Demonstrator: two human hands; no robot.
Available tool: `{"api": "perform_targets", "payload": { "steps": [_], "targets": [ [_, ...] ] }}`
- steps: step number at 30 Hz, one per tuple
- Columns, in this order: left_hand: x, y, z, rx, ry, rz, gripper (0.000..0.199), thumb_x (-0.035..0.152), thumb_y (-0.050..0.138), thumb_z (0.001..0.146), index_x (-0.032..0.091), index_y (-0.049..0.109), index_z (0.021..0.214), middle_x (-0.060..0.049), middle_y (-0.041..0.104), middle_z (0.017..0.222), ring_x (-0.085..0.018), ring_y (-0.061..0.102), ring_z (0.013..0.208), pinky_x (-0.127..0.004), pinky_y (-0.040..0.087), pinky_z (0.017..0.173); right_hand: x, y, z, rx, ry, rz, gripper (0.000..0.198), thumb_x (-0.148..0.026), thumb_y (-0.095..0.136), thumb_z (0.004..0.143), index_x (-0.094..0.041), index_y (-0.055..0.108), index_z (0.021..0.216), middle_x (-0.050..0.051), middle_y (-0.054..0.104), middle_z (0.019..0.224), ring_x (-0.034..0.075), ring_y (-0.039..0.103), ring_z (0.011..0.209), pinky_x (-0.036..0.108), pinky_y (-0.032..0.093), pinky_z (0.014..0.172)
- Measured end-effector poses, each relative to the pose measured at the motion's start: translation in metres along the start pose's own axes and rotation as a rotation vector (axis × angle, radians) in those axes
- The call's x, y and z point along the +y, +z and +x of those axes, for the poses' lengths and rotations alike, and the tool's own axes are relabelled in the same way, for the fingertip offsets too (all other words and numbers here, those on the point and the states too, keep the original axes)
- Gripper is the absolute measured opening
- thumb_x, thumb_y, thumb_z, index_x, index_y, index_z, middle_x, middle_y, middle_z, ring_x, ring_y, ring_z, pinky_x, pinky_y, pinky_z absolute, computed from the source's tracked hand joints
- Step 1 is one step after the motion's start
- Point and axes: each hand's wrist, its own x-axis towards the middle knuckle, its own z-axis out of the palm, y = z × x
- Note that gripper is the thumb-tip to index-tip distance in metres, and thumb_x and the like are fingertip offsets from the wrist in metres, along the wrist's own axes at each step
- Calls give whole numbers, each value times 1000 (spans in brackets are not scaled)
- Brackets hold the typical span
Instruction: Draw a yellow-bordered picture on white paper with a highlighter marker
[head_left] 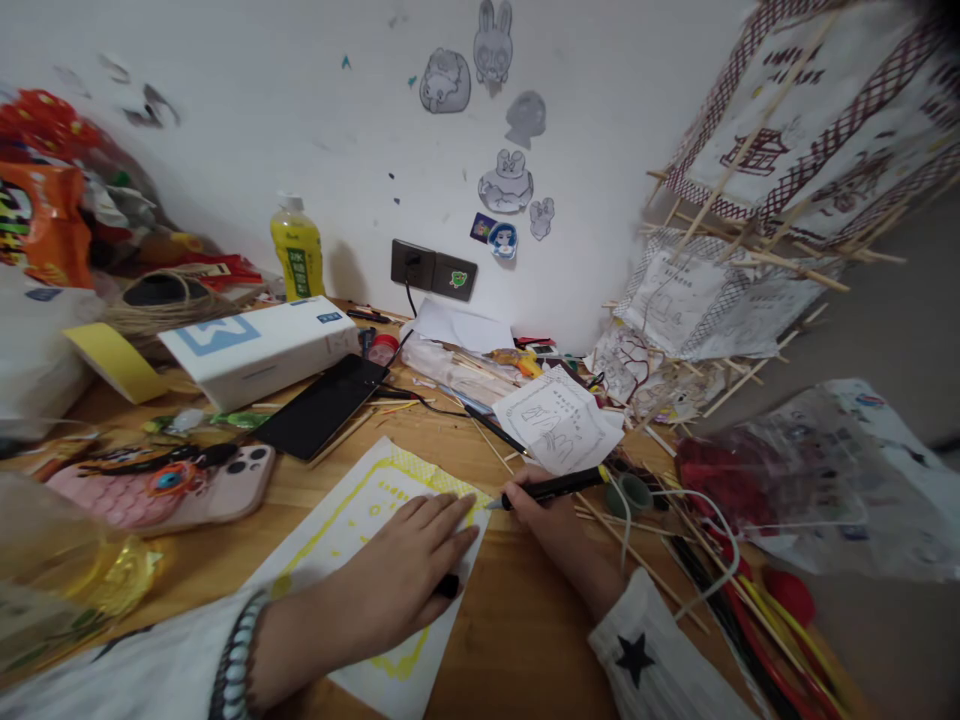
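Observation:
My left hand (405,560) lies flat with fingers stretched over a white paper sheet (358,478) on the wooden table. Yellow lines on the sheet form a wavy border, a patterned corner and small marks; part of the drawing is hidden under the hand. From the right, my right hand (551,525) grips a thick black pen (559,487) with a yellow rear end. Its pale tip points left and meets the sheet's right edge near my left fingertips; whether it touches the paper I cannot tell. A smaller paper with a line drawing (559,418) lies just behind the pen.
A black phone (322,405), a white box (262,350), yellow tape (116,362) and a pink phone case (161,485) lie left. Thin sticks, a pale cord (731,530) and plastic bags (817,480) crowd the right. A stick-and-paper lantern structure (697,290) stands behind; a drink bottle (297,250) is back left.

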Motion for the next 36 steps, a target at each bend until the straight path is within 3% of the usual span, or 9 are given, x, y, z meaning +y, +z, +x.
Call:
{"api": "perform_targets", "payload": {
  "steps": [7,17,27,32,36],
  "targets": [
    [-3,7,-1,21,7,1,60,16,61,76,13,48,135,-19,44,144,-38,41,130,-57,34,105,-6,2,-2,-74,-69,-75,22,-31,51,79,-23,49,58,-4,48,53,15,45,53,28,38,55],
    [-3,6,0,23,20,25,60,18,61,76,13,49,135,-18,45,143,-38,42,130,-56,35,105,-5,3,-1,-60,-136,-113,20,-29,51,79,-23,50,59,-3,50,57,15,45,57,28,39,57],
    [-5,8,-1,45,19,-5,59,18,61,77,17,48,135,-16,45,145,-36,42,130,-54,35,106,3,3,-1,-62,-87,-85,25,-28,50,76,-23,43,53,-5,42,49,13,41,51,26,36,51],
    [-4,7,-1,24,14,10,58,16,59,77,15,49,134,-18,44,145,-37,42,130,-56,35,105,2,2,-1,-72,-30,-45,23,-27,50,74,-23,44,52,-5,43,49,13,43,50,25,36,50],
    [-3,4,-2,41,21,-5,54,16,57,79,15,49,132,-17,43,145,-35,42,131,-55,35,106,-3,2,-3,-67,-62,-85,23,-29,52,78,-23,50,56,-4,47,50,14,47,53,26,39,52]
  ]
}}
